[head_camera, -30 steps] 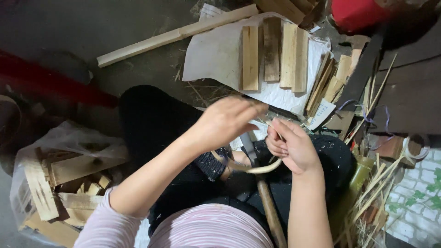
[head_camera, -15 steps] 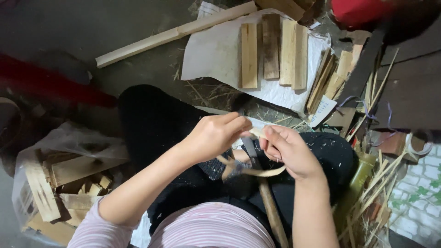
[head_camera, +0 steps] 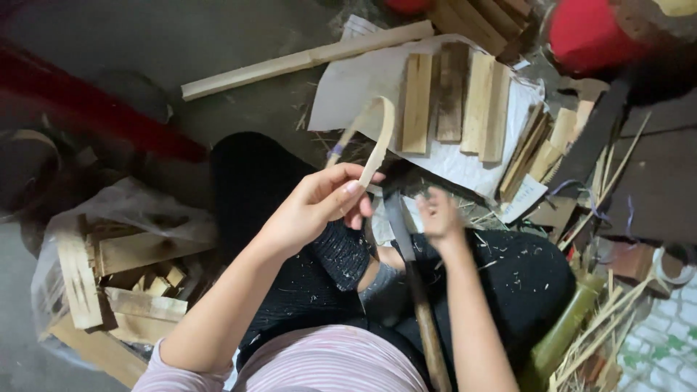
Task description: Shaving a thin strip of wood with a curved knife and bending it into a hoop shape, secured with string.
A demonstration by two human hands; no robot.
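Observation:
My left hand pinches a thin, curved bamboo strip that arcs upward over the floor. My right hand hovers just to the right of it, fingers loosely bent, holding nothing that I can see. A long knife with a wooden handle stands between my knees, its blade pointing up toward my hands. My legs in dark trousers lie under both hands, dusted with shavings.
Several flat wood pieces lie on a white sheet ahead. A long wooden batten lies on the floor. A plastic bag of wood offcuts sits at left. Bamboo sticks and a red container are at right.
The strip was held by both hands low over the knife. Now my left hand alone has lifted it up, and my right hand has let go.

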